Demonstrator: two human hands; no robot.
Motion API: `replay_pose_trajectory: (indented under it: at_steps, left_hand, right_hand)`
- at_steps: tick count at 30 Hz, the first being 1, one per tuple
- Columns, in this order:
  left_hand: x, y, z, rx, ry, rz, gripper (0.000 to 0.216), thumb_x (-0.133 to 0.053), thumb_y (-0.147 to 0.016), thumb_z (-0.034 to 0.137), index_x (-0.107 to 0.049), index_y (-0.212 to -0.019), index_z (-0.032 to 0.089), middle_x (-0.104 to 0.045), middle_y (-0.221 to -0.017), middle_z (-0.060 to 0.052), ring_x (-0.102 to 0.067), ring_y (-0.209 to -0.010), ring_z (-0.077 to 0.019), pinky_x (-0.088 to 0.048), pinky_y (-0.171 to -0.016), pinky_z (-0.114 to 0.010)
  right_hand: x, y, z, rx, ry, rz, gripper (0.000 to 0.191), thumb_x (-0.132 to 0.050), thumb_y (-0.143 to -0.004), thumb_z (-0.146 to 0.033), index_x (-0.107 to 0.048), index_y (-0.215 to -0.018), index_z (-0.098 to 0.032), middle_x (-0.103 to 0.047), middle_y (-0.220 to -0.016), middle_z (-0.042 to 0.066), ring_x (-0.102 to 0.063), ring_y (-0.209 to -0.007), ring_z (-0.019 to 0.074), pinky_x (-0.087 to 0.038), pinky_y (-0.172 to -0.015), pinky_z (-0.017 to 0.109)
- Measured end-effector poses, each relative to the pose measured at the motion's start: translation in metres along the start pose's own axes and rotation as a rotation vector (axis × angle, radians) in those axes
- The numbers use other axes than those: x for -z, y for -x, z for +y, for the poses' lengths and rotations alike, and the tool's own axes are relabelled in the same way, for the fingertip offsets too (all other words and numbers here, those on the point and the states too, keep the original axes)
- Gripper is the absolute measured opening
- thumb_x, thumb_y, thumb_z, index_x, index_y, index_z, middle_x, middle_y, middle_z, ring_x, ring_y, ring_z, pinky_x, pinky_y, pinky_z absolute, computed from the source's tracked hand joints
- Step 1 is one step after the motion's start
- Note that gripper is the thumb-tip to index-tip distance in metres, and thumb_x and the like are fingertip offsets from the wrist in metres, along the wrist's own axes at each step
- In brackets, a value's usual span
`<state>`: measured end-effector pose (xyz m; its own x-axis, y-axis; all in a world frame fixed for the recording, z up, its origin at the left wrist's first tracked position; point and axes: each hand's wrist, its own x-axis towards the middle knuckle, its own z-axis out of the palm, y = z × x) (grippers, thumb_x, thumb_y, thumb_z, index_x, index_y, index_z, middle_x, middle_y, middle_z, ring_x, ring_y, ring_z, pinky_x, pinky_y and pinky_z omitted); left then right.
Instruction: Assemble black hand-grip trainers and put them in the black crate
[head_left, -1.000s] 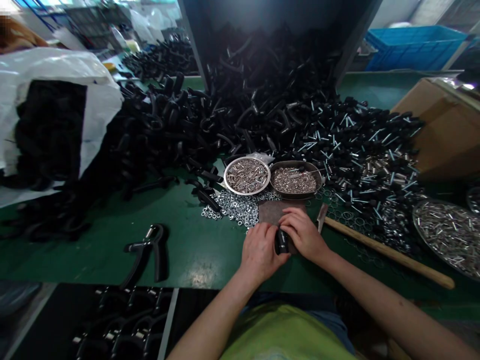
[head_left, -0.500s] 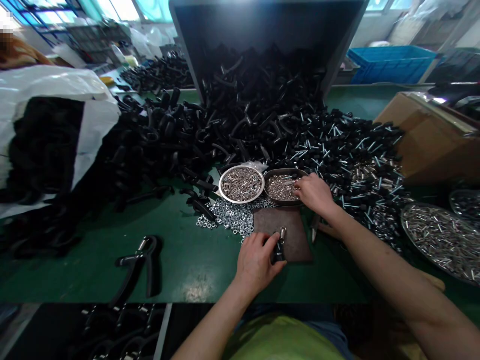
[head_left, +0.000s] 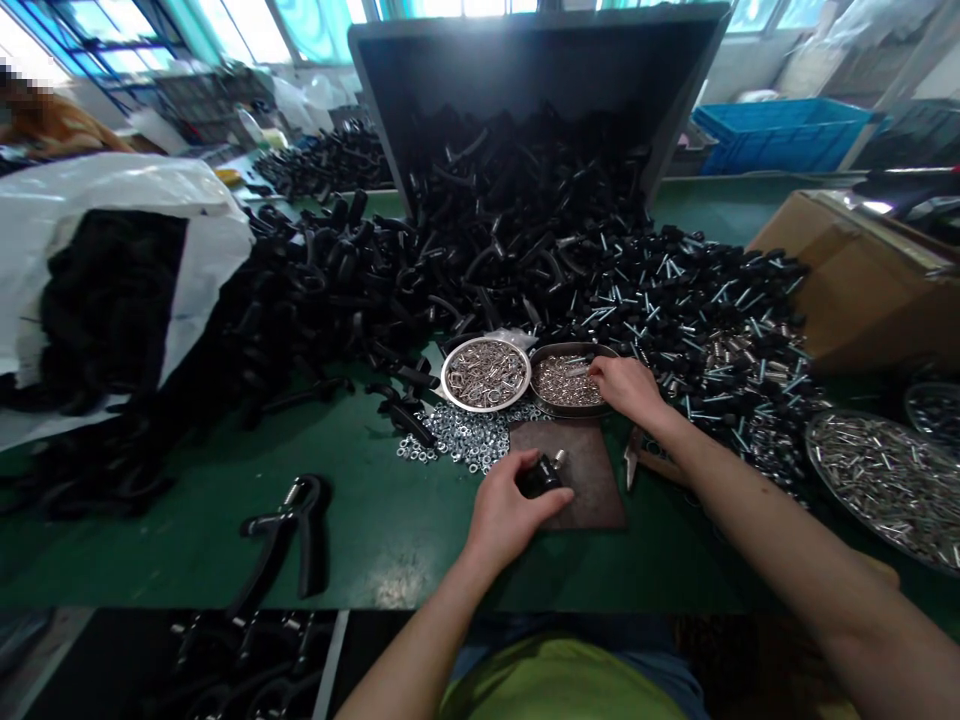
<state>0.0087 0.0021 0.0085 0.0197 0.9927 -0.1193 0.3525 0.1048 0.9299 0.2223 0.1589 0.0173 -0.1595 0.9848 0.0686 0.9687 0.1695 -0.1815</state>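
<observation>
My left hand (head_left: 504, 512) is closed around a small black part (head_left: 550, 474) over the brown pad (head_left: 596, 475); a short metal coil spring (head_left: 559, 457) shows at its far end. My right hand (head_left: 631, 388) reaches into the dark oval tin (head_left: 574, 409) of tiny metal pieces, fingers pinched. What lies between those fingertips is hidden. Beside the tin stands a round metal dish (head_left: 487, 374) of small metal pins. Loose nuts (head_left: 469, 432) are heaped in front of it. On the left of the table lies a black hand grip (head_left: 313, 545) with a spring at its top.
Black handles (head_left: 322, 270) are piled behind, spilling from a tipped grey bin (head_left: 540, 60). Black-headed bolts (head_left: 675, 290) spread to the right, near a cardboard box (head_left: 862, 280) and a large tray of metal pins (head_left: 885, 480). Pliers (head_left: 631, 462) lie beside the pad.
The black part in my left hand has tilted, and the spring has shifted slightly left. My right hand stays at the oval tin, its fingers drawn closer together. The camera view has shifted slightly.
</observation>
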Motion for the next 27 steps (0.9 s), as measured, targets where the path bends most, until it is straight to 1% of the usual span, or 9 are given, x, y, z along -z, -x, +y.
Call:
replay_pose_trajectory:
  at_steps: [4, 6, 8, 11, 14, 16, 22, 25, 27]
  left_hand:
    - [0.011, -0.006, 0.004, 0.414, 0.664, -0.053, 0.044, -0.071, -0.067, 0.047, -0.061, -0.100, 0.020, -0.061, -0.087, -0.003, -0.060, -0.078, -0.0169, -0.053, -0.065, -0.030]
    - [0.014, -0.006, 0.005, 0.559, 0.933, -0.071, 0.039, -0.066, -0.072, 0.048, -0.060, -0.095, 0.018, -0.060, -0.080, -0.003, -0.059, -0.069, -0.0139, -0.053, -0.057, -0.027]
    - [0.015, -0.005, 0.006, 0.637, 1.114, -0.085, 0.037, -0.063, -0.076, 0.048, -0.060, -0.093, 0.015, -0.061, -0.077, -0.004, -0.060, -0.064, -0.0126, -0.053, -0.055, -0.025]
    - [0.015, -0.002, 0.010, 0.676, 1.258, -0.112, 0.035, -0.059, -0.080, 0.046, -0.059, -0.090, 0.012, -0.063, -0.075, -0.006, -0.061, -0.061, -0.0130, -0.054, -0.055, -0.026]
    - [0.015, 0.001, 0.017, 0.684, 1.341, -0.142, 0.034, -0.055, -0.084, 0.044, -0.058, -0.088, 0.011, -0.063, -0.069, -0.005, -0.061, -0.056, -0.0124, -0.056, -0.058, -0.029]
    - [0.015, 0.002, 0.020, 0.683, 1.369, -0.150, 0.032, -0.053, -0.085, 0.042, -0.058, -0.089, 0.011, -0.063, -0.068, -0.004, -0.060, -0.055, -0.0115, -0.057, -0.061, -0.030]
    - [0.010, 0.006, 0.016, 0.643, 1.276, -0.144, 0.031, -0.059, -0.081, 0.043, -0.060, -0.090, 0.013, -0.063, -0.073, -0.003, -0.059, -0.059, -0.0108, -0.056, -0.059, -0.027]
    - [0.010, 0.006, 0.013, 0.530, 1.058, -0.126, 0.034, -0.063, -0.076, 0.043, -0.061, -0.097, 0.016, -0.063, -0.079, -0.002, -0.059, -0.065, -0.0119, -0.054, -0.058, -0.025]
    - [0.012, 0.003, 0.013, 0.402, 0.865, -0.147, 0.037, -0.067, -0.073, 0.041, -0.061, -0.102, 0.019, -0.064, -0.088, -0.003, -0.060, -0.075, -0.0143, -0.052, -0.065, -0.027]
  right_hand:
    - [0.004, -0.001, 0.001, -0.020, -0.158, 0.037, 0.021, -0.055, -0.079, -0.022, -0.068, -0.095, -0.021, -0.071, -0.086, 0.008, -0.064, -0.085, 0.0236, -0.044, -0.077, 0.035]
    - [0.010, 0.006, -0.004, -0.012, -0.264, 0.053, 0.018, -0.056, -0.080, -0.022, -0.068, -0.093, -0.020, -0.071, -0.086, 0.007, -0.064, -0.083, 0.0212, -0.045, -0.077, 0.033]
    - [0.015, 0.020, -0.015, 0.007, -0.367, 0.048, 0.015, -0.056, -0.081, -0.025, -0.067, -0.089, -0.020, -0.071, -0.083, 0.004, -0.065, -0.077, 0.0178, -0.047, -0.073, 0.030]
    - [0.020, 0.054, -0.039, 0.084, -0.663, -0.013, 0.013, -0.059, -0.080, -0.030, -0.066, -0.083, -0.020, -0.069, -0.078, 0.001, -0.063, -0.071, 0.0160, -0.048, -0.067, 0.029]
    - [0.019, 0.086, -0.061, 0.199, -0.925, -0.045, 0.006, -0.064, -0.076, -0.025, -0.066, -0.074, -0.020, -0.066, -0.078, 0.001, -0.062, -0.076, 0.0163, -0.047, -0.070, 0.030]
    - [0.017, 0.099, -0.071, 0.247, -0.934, -0.044, 0.005, -0.064, -0.077, -0.022, -0.065, -0.072, -0.021, -0.064, -0.078, 0.001, -0.060, -0.076, 0.0158, -0.045, -0.071, 0.030]
    - [0.014, 0.107, -0.078, 0.326, -0.768, 0.027, 0.010, -0.058, -0.082, -0.017, -0.060, -0.073, -0.021, -0.062, -0.078, 0.002, -0.058, -0.078, 0.0161, -0.044, -0.072, 0.030]
    - [0.012, 0.107, -0.072, 0.405, -0.667, 0.041, 0.009, -0.054, -0.084, -0.018, -0.058, -0.076, -0.020, -0.061, -0.077, 0.003, -0.057, -0.076, 0.0157, -0.044, -0.069, 0.028]
    - [0.009, 0.106, -0.064, 0.519, -0.533, 0.080, 0.010, -0.050, -0.087, -0.021, -0.059, -0.083, -0.020, -0.062, -0.080, 0.004, -0.056, -0.077, 0.0162, -0.042, -0.068, 0.029]
